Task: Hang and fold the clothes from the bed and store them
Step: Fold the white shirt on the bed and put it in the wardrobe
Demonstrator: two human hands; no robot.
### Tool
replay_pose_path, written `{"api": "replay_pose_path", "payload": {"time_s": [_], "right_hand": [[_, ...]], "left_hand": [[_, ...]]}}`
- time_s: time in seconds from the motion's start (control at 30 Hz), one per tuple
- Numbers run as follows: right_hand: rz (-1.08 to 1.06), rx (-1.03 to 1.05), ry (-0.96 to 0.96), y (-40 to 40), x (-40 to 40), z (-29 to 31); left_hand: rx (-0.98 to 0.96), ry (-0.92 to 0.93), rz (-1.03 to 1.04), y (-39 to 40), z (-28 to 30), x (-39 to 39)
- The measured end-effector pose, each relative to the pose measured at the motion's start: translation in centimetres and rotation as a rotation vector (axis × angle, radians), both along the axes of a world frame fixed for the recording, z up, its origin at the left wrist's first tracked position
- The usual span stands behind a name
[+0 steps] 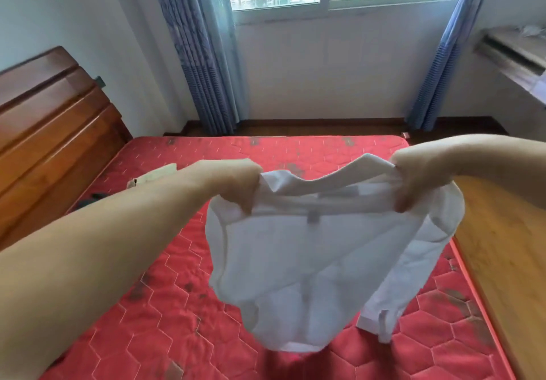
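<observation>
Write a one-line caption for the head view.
Both hands, left hand and right hand, hold a white shirt by its shoulders above the red mattress.

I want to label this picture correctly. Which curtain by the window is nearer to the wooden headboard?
The left curtain: it hangs at the window's left side, close to the headboard. The right curtain hangs at the other side, near the wooden shelf.

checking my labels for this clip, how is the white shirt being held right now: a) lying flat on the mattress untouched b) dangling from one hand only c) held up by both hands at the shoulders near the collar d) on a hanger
c: the left hand and the right hand each grip the white shirt beside the collar, and it hangs above the red mattress.
</observation>
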State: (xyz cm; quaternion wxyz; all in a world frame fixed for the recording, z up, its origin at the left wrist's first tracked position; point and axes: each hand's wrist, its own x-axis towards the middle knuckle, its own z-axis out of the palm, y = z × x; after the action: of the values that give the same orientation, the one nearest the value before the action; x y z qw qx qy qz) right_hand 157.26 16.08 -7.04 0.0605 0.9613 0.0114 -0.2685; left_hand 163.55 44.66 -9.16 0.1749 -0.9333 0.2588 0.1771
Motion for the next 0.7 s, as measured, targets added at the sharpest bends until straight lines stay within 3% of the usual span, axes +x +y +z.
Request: {"api": "replay_pose_path", "payload": {"time_s": [0.1, 0.17, 0.23, 0.33, 0.4, 0.47, 0.57, 0.7], "right_hand": [[0.01, -0.035, -0.257, -1.0, 1.9, -1.1], [-0.004, 0.082, -0.406, -2.1, 2.5, -2.3], [0.035, 0.091, -0.202, -2.6, 2.1, -3.9], [-0.044, 0.111, 0.42, -2.6, 1.5, -6.7], [-0.138, 0.12, 0.518, -2.9, 3.2, -7.9], [-0.121, 0.044, 0.37, -3.0, 6.2, -8.4], [-0.1, 0.005, -0.125, -3.2, 10.7, -7.4], [-0.185, 0.106, -0.679, -3.6, 15.1, -3.2]], "left_hand": [[-0.292, -0.32, -0.066, 1.1, -1.2, 2.0], [-0.503, -0.342, -0.002, 2.0, -2.3, 2.9], [-0.482, -0.131, 0.057, 2.3, -3.4, 3.1], [-0.017, 0.445, 0.143, 1.0, -5.0, 3.2], [0.159, 0.481, 0.152, 0.0, -5.7, 4.2], [0.111, 0.226, 0.107, -0.6, -5.5, 6.2], [-0.087, -0.158, 0.138, -0.9, -3.5, 10.3], [-0.216, -0.435, 0.115, -0.5, 0.7, 15.2]]}}
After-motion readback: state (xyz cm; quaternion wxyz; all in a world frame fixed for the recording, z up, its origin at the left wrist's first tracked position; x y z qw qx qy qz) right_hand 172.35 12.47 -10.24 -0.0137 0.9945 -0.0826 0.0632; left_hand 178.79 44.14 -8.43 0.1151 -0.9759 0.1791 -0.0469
